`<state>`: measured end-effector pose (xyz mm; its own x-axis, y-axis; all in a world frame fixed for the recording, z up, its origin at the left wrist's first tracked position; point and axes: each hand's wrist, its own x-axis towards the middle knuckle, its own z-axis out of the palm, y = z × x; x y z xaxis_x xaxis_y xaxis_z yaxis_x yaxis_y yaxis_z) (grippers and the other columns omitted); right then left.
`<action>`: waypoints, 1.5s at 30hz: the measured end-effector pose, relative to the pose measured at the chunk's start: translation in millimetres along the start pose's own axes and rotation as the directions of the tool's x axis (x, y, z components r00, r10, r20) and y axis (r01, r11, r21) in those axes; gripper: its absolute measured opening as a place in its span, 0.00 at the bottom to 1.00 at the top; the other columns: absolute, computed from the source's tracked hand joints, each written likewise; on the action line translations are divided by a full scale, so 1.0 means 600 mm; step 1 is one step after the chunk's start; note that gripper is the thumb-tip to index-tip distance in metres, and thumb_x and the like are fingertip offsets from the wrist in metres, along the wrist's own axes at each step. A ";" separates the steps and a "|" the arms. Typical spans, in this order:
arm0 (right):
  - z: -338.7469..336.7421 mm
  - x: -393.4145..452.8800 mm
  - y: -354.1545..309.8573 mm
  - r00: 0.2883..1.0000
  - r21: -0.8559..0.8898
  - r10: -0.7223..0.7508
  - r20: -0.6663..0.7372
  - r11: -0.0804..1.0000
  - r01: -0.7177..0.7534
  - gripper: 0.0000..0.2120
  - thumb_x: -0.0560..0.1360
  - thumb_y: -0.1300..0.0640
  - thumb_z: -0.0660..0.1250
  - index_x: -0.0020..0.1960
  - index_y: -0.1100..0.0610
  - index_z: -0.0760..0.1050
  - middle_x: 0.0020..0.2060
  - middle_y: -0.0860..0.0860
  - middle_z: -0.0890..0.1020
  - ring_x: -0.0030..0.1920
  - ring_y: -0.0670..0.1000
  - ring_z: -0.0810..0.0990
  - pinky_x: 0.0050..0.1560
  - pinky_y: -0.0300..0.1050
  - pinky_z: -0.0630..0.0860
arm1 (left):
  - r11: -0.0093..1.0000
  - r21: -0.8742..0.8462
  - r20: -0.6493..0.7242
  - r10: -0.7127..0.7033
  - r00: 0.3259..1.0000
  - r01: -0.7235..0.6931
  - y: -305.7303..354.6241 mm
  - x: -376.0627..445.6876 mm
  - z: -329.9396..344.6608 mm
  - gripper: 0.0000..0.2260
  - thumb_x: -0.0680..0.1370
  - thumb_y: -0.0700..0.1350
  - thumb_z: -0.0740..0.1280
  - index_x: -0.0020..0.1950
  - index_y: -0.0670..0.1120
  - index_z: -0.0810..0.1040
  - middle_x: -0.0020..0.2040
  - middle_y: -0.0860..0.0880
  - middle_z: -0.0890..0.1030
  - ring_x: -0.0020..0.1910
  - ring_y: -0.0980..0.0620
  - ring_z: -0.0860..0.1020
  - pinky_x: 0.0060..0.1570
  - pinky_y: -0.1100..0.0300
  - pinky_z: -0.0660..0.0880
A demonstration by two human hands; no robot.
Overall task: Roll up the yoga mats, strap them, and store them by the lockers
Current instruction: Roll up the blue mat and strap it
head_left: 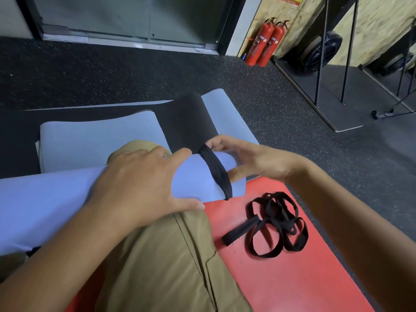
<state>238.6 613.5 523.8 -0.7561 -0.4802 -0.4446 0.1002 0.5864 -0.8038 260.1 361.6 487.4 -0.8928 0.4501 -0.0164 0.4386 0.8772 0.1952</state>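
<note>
Blue rolled mat [67, 194] across the lap, black strap [217, 171] looped near its right end. Left hand [139, 185] clamped over the roll; right hand [252, 158] pinching the strap. Spare straps [276, 224] on red mat [292, 278].

Strap [216, 171] around rolled mat [67, 194]
</note>
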 end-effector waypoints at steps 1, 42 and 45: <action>0.001 0.002 -0.014 0.999 -0.097 -0.009 -0.032 0.995 0.006 0.27 0.72 0.65 0.75 0.67 0.50 0.73 0.65 0.51 0.76 0.69 0.49 0.72 0.74 0.52 0.67 | 1.000 -0.009 0.003 -0.002 1.000 0.002 -0.001 0.000 0.000 0.45 0.58 0.85 0.48 0.70 0.64 0.59 0.60 0.57 0.77 0.62 0.49 0.77 0.54 0.49 0.76; 0.125 0.031 0.078 0.991 0.625 -0.007 -0.131 0.775 0.088 0.18 0.78 0.65 0.68 0.66 0.69 0.74 0.57 0.69 0.78 0.60 0.66 0.78 0.67 0.65 0.73 | 0.925 -0.355 0.098 -0.104 0.990 0.132 -0.051 -0.030 -0.016 0.45 0.54 0.86 0.60 0.68 0.70 0.61 0.58 0.63 0.76 0.53 0.51 0.74 0.49 0.52 0.69; 0.134 0.046 0.076 0.982 0.598 0.000 -0.188 0.793 0.114 0.15 0.79 0.63 0.63 0.64 0.66 0.76 0.57 0.70 0.78 0.58 0.70 0.77 0.68 0.67 0.73 | 0.926 -0.372 0.059 -0.049 0.997 0.067 -0.044 -0.037 -0.023 0.48 0.60 0.82 0.64 0.73 0.80 0.41 0.68 0.59 0.75 0.63 0.48 0.75 0.53 0.50 0.71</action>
<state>274.2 574.4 443.2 -0.8643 -0.3486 -0.3627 0.3799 0.0202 -0.9248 266.8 326.1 496.2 -0.9056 0.4159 -0.0833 0.3082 0.7802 0.5444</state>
